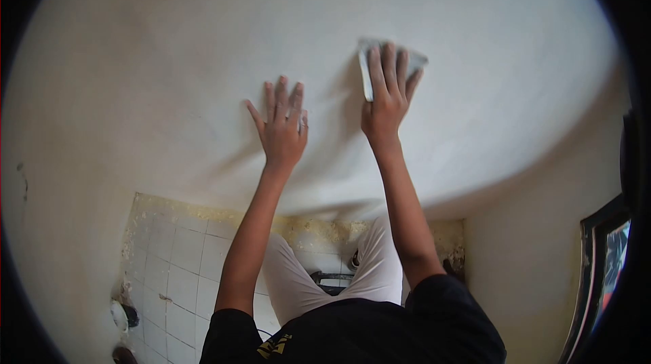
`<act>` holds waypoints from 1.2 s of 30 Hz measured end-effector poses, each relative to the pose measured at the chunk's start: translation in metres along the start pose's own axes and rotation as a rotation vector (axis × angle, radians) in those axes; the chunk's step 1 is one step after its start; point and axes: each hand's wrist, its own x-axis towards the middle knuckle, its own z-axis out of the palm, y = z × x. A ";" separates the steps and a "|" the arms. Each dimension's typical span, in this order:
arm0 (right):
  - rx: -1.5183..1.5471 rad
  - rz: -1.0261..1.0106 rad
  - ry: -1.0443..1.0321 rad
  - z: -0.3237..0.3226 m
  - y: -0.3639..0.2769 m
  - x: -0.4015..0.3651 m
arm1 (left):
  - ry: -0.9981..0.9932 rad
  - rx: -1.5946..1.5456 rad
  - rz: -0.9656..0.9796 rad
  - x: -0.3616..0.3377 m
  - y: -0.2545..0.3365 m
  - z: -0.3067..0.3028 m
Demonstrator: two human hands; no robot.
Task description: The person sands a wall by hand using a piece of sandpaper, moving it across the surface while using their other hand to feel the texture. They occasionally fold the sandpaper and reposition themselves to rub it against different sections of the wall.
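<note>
A pale wall (203, 32) fills most of the head view in front of me. My left hand (281, 130) lies against it with the fingers spread, a ring on one finger and nothing in its grasp. Higher up and to the right, my right hand (388, 96) presses a flat grey-white folded sheet (367, 79) to the wall. Its fingers lie stretched over the sheet, whose pale edges stick out past them at the top and both sides. The sheet's exact material does not show under the hand.
White floor tiles (183, 252) lie below, bordered by a worn, yellowish strip at the wall's foot. A black object (331, 276) sits between my legs. A small white and black item (123, 314) is at the lower left, and a dark-framed opening (597, 262) at the right.
</note>
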 end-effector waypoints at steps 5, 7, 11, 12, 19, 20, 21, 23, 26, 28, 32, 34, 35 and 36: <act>0.038 0.062 -0.250 0.035 0.023 -0.188 | -0.080 -0.039 0.012 -0.024 -0.003 0.010; 0.084 0.079 -0.333 0.034 0.019 -0.215 | -0.065 -0.049 0.012 -0.030 -0.006 0.011; 0.127 0.044 -0.205 0.035 -0.013 -0.126 | -0.060 -0.074 0.011 -0.004 -0.010 -0.001; 0.102 -0.017 -0.158 0.037 -0.023 -0.084 | -0.018 -0.074 0.028 0.009 -0.012 -0.010; -0.016 -0.094 0.038 0.039 -0.084 0.077 | 0.004 -0.037 0.039 -0.011 -0.029 -0.002; -0.020 -0.096 0.021 0.044 -0.083 0.060 | -0.035 -0.066 0.020 -0.028 -0.031 0.008; -0.058 -0.097 -0.038 0.057 -0.079 0.025 | -0.034 -0.069 0.017 -0.042 -0.034 0.016; -0.068 -0.089 -0.154 0.076 -0.072 -0.068 | -0.082 -0.086 -0.058 -0.064 -0.038 0.027; -0.084 -0.053 -0.426 0.078 -0.061 -0.186 | -0.104 -0.138 -0.098 -0.071 -0.043 0.020; -0.068 -0.037 -0.438 0.070 -0.067 -0.177 | -0.130 -0.166 -0.123 -0.071 -0.046 0.010; -0.092 -0.140 -0.387 0.062 -0.084 -0.092 | -0.154 -0.132 -0.089 -0.062 -0.060 -0.003; -0.148 -0.222 -0.260 0.057 -0.095 -0.011 | -0.188 -0.104 -0.085 -0.065 -0.061 -0.006; -0.170 -0.220 -0.211 0.052 -0.104 0.031 | -0.185 -0.106 -0.070 -0.064 -0.064 -0.007; -0.154 -0.220 -0.109 0.049 -0.111 0.067 | -0.179 -0.106 -0.055 -0.064 -0.064 -0.007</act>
